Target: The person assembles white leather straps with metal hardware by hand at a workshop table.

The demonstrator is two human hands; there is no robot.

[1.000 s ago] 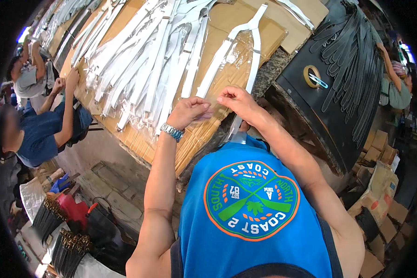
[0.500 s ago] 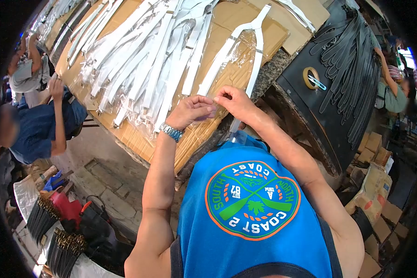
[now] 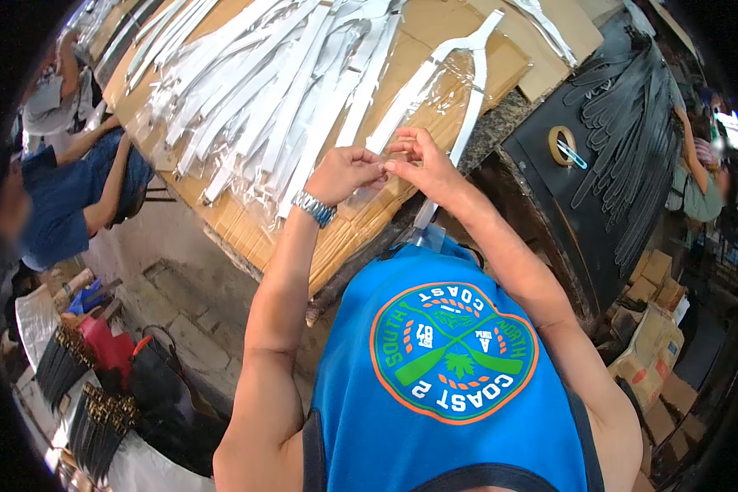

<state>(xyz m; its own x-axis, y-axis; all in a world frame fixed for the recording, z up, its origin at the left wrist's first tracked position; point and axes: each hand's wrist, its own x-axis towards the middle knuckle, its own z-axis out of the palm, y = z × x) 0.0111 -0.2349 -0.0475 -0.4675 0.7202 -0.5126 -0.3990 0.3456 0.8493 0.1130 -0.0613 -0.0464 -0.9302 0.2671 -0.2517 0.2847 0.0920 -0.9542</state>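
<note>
My left hand (image 3: pixel 346 175), with a metal watch (image 3: pixel 315 208) on its wrist, is closed in a pinch over the near edge of the cardboard. What it pinches is too small to make out. The thumb of my right hand (image 3: pixel 431 170) meets those fingertips, while its other fingers are loosely bent and apart from the thumb. Just beyond my hands lies a white Y-shaped pair of suspenders (image 3: pixel 473 86) on clear plastic, with its lower straps running down past my hands. To the left, many white suspenders (image 3: pixel 254 123) are piled in clear wrapping.
Brown cardboard (image 3: pixel 336 262) covers the table. On a black surface (image 3: pixel 541 180) at right are a tape roll (image 3: pixel 559 145), a light-blue cutter (image 3: pixel 576 156) and a heap of black straps (image 3: pixel 627 115). Co-workers stand left and right. Cardboard boxes (image 3: pixel 652 348) and black bundles (image 3: pixel 102 430) lie below.
My right hand's fingers have lifted and loosened from a tighter pinch. My left hand stays pinched. The view has shifted slightly, and the co-worker at left has lowered a raised hand.
</note>
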